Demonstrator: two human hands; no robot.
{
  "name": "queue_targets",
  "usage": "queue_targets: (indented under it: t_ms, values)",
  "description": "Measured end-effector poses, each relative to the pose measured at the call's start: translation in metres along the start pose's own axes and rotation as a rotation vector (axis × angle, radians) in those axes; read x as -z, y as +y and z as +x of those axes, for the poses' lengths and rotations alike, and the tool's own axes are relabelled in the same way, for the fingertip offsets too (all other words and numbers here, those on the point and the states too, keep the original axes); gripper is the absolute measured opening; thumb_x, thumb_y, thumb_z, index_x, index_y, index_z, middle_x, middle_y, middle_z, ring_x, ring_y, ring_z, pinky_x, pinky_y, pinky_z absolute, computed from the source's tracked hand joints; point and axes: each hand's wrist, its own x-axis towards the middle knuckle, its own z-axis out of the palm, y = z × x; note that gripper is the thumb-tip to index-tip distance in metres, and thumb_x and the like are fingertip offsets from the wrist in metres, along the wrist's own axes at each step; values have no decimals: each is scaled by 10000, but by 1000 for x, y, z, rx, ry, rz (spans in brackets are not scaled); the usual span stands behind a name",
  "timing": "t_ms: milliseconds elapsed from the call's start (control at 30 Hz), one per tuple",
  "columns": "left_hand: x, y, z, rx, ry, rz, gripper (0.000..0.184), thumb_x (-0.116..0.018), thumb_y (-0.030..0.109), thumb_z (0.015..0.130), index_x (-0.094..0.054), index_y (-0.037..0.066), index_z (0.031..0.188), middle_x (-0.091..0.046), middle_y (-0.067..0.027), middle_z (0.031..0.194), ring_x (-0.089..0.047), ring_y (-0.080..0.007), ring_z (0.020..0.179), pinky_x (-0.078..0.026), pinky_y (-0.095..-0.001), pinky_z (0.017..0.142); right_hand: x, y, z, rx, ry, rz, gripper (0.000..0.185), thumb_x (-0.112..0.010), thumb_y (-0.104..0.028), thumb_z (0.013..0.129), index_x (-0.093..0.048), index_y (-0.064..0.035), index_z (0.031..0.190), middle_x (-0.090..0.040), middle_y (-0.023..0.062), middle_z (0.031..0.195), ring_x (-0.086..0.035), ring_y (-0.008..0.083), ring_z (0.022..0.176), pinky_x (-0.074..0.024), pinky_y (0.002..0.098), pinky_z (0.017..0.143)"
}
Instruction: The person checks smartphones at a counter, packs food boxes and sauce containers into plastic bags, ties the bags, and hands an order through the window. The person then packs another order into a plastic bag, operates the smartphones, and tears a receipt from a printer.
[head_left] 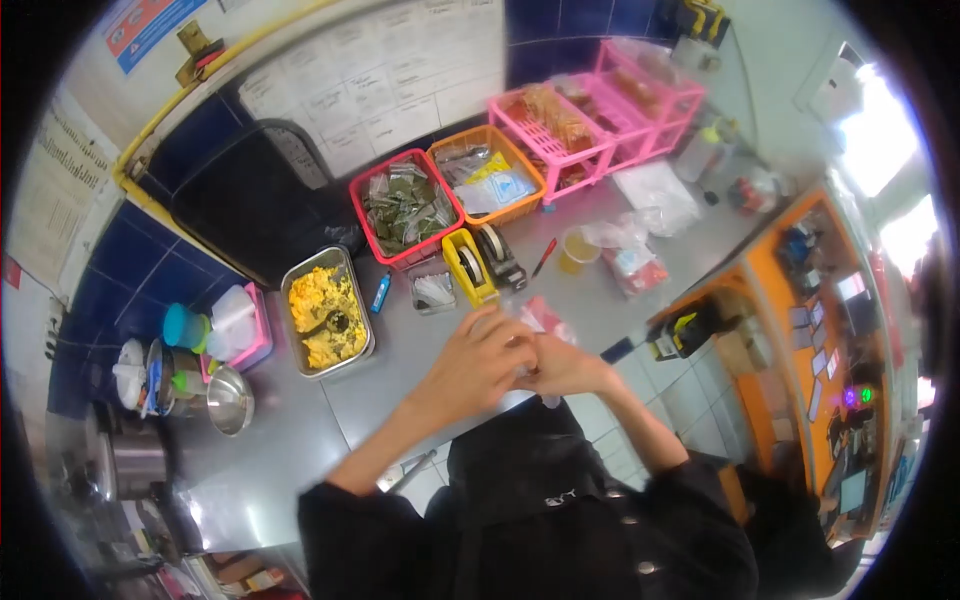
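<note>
My left hand (480, 352) and my right hand (562, 367) meet over the front edge of the steel table, fingers closed together. Between them they grip a small clear plastic bag with pinkish-red contents (546, 318); part of it pokes out beyond the fingers and a bit hangs below. The fingers hide most of the bag's neck. Just past my left hand stands a yellow tape dispenser (468, 264), beside a black tape dispenser (503, 258). A small clear box of white pieces (433, 290) lies to their left.
A metal tray of yellow food (327, 316) sits left, near a blue lighter (380, 293). Behind are a red basket of green packets (406, 208), an orange basket (487, 172) and pink racks (570, 120). Right are a cup (577, 252) and bagged red items (637, 270).
</note>
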Motion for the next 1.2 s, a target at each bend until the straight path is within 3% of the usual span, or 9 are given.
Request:
queue_targets:
  t_ms: [167,333,400,467,567,667,867,1033,1200]
  values:
    - [-104,-3,-54,522,560,-515,531,-732,123,730,-572,55,1232,-506,-198,1332,-376,-362,1345,-300,-488,1115,-18,-17,13,-219,190,41,274,-664,-92,796,-604,30,1035,-653,218,824,-666,328,797,-506,412,717]
    - [-258,-39,-55,875,544,-801,436,-708,165,798,-596,41,1201,-592,-272,1179,-582,-458,1073,-466,-510,944,-16,-17,1,-44,108,224,249,-687,-99,824,-619,-20,1050,-640,208,1083,-656,278,978,-527,355,773]
    - [-265,-40,-51,850,658,-465,373,-673,160,823,-613,29,1167,-630,-261,1102,-627,-480,915,-520,-508,839,39,-1,-26,204,67,-238,596,-801,-164,708,-554,-21,1230,-572,224,1208,-575,371,1109,-457,429,944]
    - [-250,-38,-42,766,674,-31,324,-644,145,839,-628,23,1138,-653,-244,1051,-644,-489,807,-548,-505,766,82,38,-35,-114,69,-497,952,-872,-230,611,-390,-52,1413,-497,200,1311,-492,392,1206,-410,448,1002]
    - [-230,-22,-28,880,616,-447,394,-530,55,796,-613,2,1178,-574,-238,1272,-480,-409,1253,-345,-496,1084,80,101,-2,90,7,-691,1170,-890,-300,568,-226,-61,1500,-510,185,1287,-502,406,1188,-428,455,979]
    - [-223,-19,-29,747,600,27,365,-588,128,803,-625,27,1152,-567,-266,1245,-475,-474,1222,-269,-574,1122,33,140,37,181,-232,-551,1040,-856,-332,620,-315,-69,1468,-427,197,1435,-483,359,1262,-391,509,999]
    - [-211,24,-12,960,268,-91,504,-637,235,800,-554,-11,1232,-523,-257,1309,-351,-456,1341,-81,-571,1179,3,157,50,198,-259,-206,451,-703,-179,755,-628,-31,1175,-630,256,1113,-629,371,1035,-487,464,865]
    - [-273,27,33,1019,643,42,342,-665,245,872,-619,-23,1078,-633,-208,996,-605,-382,996,-458,-491,887,-21,122,39,12,-139,-84,359,-626,-117,756,-646,-46,1107,-660,216,1040,-638,383,987,-464,506,895]
    - [-295,26,46,1226,674,82,230,-661,201,871,-626,-22,916,-611,-177,831,-599,-362,802,-459,-477,745,0,115,-4,213,-245,-400,328,-630,-118,765,-605,0,1070,-625,202,1076,-584,362,1116,-367,514,1030]
